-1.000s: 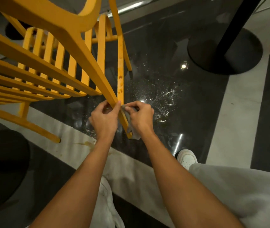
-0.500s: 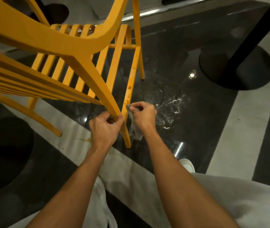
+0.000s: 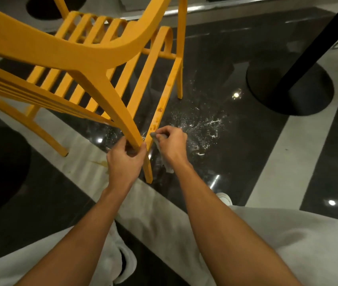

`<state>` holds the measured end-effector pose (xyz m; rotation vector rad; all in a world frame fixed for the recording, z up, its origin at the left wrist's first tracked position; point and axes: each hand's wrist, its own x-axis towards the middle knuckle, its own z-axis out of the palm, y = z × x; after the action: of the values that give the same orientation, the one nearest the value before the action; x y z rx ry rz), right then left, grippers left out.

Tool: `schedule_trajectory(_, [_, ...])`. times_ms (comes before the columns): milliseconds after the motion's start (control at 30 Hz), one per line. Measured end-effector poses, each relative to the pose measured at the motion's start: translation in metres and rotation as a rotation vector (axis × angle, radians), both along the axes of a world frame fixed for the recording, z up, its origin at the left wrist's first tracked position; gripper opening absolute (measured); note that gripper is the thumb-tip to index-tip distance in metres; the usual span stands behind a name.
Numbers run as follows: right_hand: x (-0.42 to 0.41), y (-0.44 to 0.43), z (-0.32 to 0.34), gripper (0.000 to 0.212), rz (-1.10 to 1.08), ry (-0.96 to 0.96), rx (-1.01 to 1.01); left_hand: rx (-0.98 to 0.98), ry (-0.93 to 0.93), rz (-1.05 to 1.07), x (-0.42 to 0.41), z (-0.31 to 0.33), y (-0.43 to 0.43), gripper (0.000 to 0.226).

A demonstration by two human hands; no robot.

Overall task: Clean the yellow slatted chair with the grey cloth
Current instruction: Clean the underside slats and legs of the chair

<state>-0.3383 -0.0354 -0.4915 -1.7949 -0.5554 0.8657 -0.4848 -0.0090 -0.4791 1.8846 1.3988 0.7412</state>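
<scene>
The yellow slatted chair (image 3: 65, 48) fills the upper left, tilted toward me with its legs reaching down to the floor. My left hand (image 3: 125, 159) is wrapped around the lower part of the near leg. My right hand (image 3: 172, 144) holds the grey cloth (image 3: 165, 159), pressing its top against the side rail right of that leg, where brown spots show. The cloth's loose end hangs below my right wrist.
A black round table base (image 3: 289, 89) with a black pole stands at the upper right. The glossy dark floor has white speckled residue (image 3: 203, 124) near my right hand and a brownish stain (image 3: 98, 163) on a pale floor stripe. My white shoe (image 3: 224, 198) is below.
The view has shifted so the chair sits lower and closer. My right hand with the cloth has slid from the near leg's foot up onto the adjacent side rail; my left hand keeps its grip.
</scene>
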Motion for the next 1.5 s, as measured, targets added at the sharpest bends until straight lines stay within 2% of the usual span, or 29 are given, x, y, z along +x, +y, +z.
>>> schedule_trajectory(133, [0.009,0.003,-0.008,0.012,0.016,-0.024,-0.026,-0.135,0.069,0.048,0.011,-0.021,0.003,0.028])
schedule_trajectory(333, [0.022,0.011,-0.013,0.008,0.173,-0.023,-0.021,-0.109,0.097,0.118,0.019,-0.029,0.004,0.040])
schedule_trajectory(633, [0.012,-0.009,-0.019,0.012,0.104,-0.040,0.001,-0.060,0.143,0.065,0.010,-0.028,-0.001,0.035])
schedule_trajectory(867, [0.026,-0.012,-0.012,0.011,0.117,-0.087,-0.009,-0.077,0.111,0.138,0.000,-0.035,-0.017,0.041])
schedule_trajectory(1033, [0.025,-0.015,-0.011,0.010,0.168,-0.109,-0.024,-0.117,0.089,0.214,0.006,-0.037,-0.032,0.032])
schedule_trajectory(1100, [0.026,-0.016,-0.012,0.010,0.180,-0.111,-0.025,-0.168,0.128,0.303,0.010,-0.035,-0.037,0.040])
schedule_trajectory(1167, [0.026,-0.016,-0.011,0.010,0.175,-0.095,-0.018,-0.339,0.212,0.400,0.011,-0.034,-0.040,0.063])
schedule_trajectory(1233, [0.026,-0.016,-0.010,0.010,0.182,-0.098,-0.011,-0.479,0.327,0.397,0.016,-0.031,-0.048,0.079])
schedule_trajectory(1300, [0.027,-0.014,-0.012,0.009,0.196,-0.123,-0.015,-0.419,0.336,0.341,0.024,-0.030,-0.057,0.072])
schedule_trajectory(1433, [0.031,-0.007,-0.012,0.004,0.232,-0.128,-0.024,-0.170,0.178,0.266,0.044,-0.023,-0.069,0.026])
schedule_trajectory(1500, [0.035,-0.006,-0.015,0.003,0.247,-0.135,-0.037,-0.126,0.120,0.266,0.051,-0.022,-0.068,0.018])
